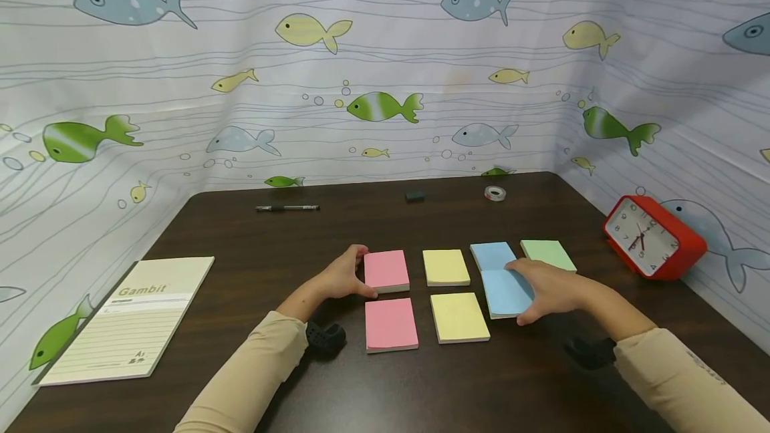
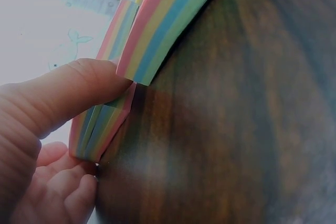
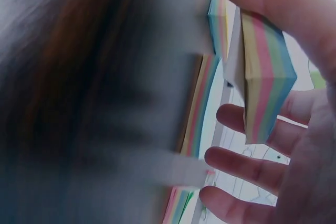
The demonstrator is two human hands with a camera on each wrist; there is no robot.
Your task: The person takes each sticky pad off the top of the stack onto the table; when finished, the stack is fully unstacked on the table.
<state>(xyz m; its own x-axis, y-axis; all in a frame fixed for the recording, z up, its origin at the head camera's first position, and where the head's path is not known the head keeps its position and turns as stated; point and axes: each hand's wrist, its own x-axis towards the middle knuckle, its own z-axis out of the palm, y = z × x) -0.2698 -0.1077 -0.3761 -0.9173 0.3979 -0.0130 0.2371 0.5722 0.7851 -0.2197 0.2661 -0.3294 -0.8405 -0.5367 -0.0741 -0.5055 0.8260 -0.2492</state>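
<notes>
Square sticky-note pads with striped, coloured sides lie in pairs on the dark table. My left hand (image 1: 343, 276) grips the far pink pad (image 1: 386, 269) at its left side, thumb at the near corner and fingers behind. Just in front lies the near pink pad (image 1: 391, 325). On the right, my right hand (image 1: 550, 289) holds the near blue pad (image 1: 504, 294) between thumb and fingers. The pad's layered edges (image 3: 268, 77) show between them in the right wrist view. This pad overlaps the far blue pad (image 1: 492, 254) in the head view.
Two yellow pads (image 1: 460, 317) lie between the hands, and a green pad (image 1: 549, 254) lies behind the right hand. A lined notepad (image 1: 129, 319) is at left, a red clock (image 1: 656, 236) at right. A pen (image 1: 287, 208), a black block (image 1: 414, 197) and a tape roll (image 1: 495, 193) lie farther back.
</notes>
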